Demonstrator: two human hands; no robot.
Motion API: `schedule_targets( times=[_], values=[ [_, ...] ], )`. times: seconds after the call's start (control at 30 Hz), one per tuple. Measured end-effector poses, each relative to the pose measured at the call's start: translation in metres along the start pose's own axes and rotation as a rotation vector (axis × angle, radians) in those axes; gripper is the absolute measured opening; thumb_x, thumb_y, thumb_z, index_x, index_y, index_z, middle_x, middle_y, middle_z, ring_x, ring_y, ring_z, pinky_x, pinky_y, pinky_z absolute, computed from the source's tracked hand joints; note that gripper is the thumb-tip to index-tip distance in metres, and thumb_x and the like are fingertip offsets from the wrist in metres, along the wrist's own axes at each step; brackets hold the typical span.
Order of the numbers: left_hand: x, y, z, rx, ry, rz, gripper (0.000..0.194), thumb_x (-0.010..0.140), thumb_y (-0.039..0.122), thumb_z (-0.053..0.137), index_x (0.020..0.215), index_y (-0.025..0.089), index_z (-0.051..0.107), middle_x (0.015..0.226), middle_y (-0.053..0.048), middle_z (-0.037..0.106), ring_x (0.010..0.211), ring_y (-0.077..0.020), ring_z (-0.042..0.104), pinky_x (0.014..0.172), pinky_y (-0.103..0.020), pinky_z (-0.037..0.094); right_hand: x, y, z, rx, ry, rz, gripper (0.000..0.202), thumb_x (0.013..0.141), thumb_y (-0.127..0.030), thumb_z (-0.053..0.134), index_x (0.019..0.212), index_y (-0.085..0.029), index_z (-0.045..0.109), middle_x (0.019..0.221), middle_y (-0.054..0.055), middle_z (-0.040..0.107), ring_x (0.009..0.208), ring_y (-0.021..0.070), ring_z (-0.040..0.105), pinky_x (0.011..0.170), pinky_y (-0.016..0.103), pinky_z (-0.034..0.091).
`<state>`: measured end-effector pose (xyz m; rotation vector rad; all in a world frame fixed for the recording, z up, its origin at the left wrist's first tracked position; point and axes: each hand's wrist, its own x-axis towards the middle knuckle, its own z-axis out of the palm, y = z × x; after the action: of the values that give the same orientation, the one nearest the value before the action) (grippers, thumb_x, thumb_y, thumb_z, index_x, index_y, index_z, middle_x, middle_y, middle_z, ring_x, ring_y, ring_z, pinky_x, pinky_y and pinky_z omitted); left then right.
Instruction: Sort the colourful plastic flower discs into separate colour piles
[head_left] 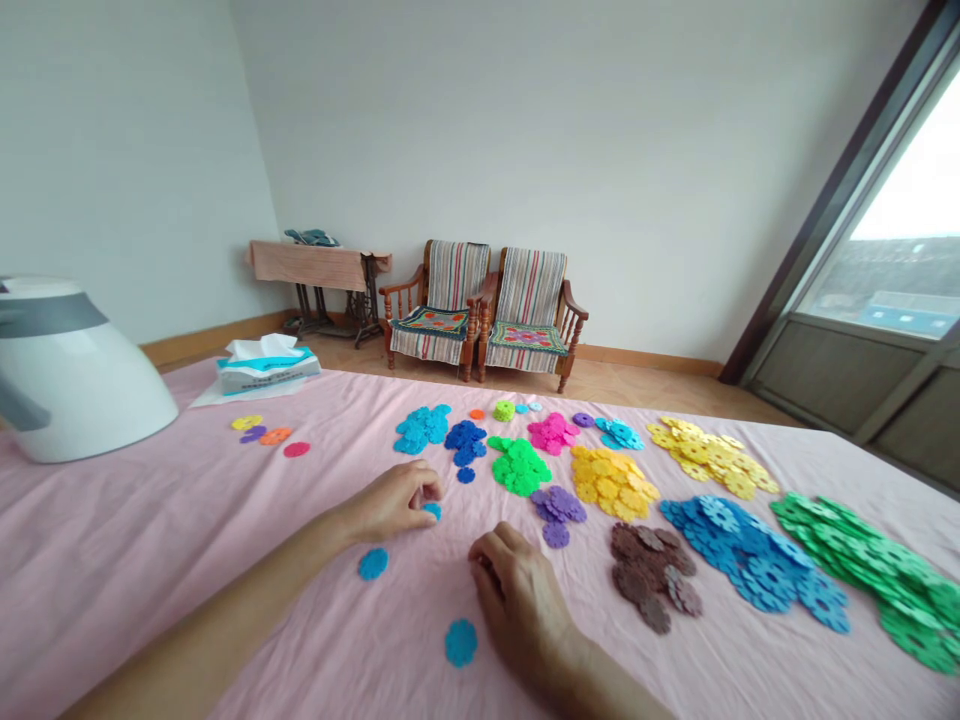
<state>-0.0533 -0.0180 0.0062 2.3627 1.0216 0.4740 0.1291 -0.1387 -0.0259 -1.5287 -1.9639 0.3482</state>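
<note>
Head view: I log my left hand (394, 503) on the pink cloth (150, 540), fingertips pinched together on a light-blue disc (432, 511). A second light-blue disc (373, 563) lies just below those fingers. Right hand (517, 590) rests knuckles up, fingers curled under; I cannot tell whether they grip anything. A third blue disc (460, 642) sits just left of it. Purple pile (559, 505) lies beyond the right fingertips.

1 head camera, looking forward and down, near pink tabletop (150, 560)
</note>
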Motion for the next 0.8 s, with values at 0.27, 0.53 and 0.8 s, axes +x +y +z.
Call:
schedule_targets(
  times=[0.27,0.53,0.8],
  values=[
    [0.001,-0.002,0.001,-0.112,-0.059,-0.036,0.010,0.060,0.019,0.057,0.069,0.018,0.051,0.060,0.005,0.050,0.053,-0.0108,0.046,0.049,-0.021,0.033,0.000,-0.001,-0.001,0.003,0.005,-0.002,0.019,0.085,-0.009,0.045,0.081,-0.018,0.061,0.080,0.003,0.059,0.075,0.0137,0.056,0.066,0.022,0.038],
    [0.018,-0.053,0.007,-0.236,0.468,-0.252,0.014,0.066,0.030,0.056,0.073,0.020,0.048,0.058,0.005,0.054,0.049,-0.0128,0.057,0.047,-0.022,0.042,0.000,0.000,0.000,0.002,0.011,-0.020,0.018,0.086,-0.010,0.045,0.080,-0.018,0.059,0.081,0.003,0.059,0.075,0.0134,0.055,0.065,0.021,0.037],
    [0.021,-0.077,-0.001,-0.192,0.634,-0.279,0.027,0.066,0.028,0.056,0.090,0.017,0.054,0.087,-0.005,0.066,0.078,-0.0185,0.065,0.069,-0.028,0.051,0.002,-0.002,-0.003,-0.015,0.008,-0.011,0.017,0.085,-0.010,0.046,0.078,-0.017,0.059,0.078,0.003,0.059,0.074,0.0135,0.056,0.065,0.022,0.036]
  ],
)
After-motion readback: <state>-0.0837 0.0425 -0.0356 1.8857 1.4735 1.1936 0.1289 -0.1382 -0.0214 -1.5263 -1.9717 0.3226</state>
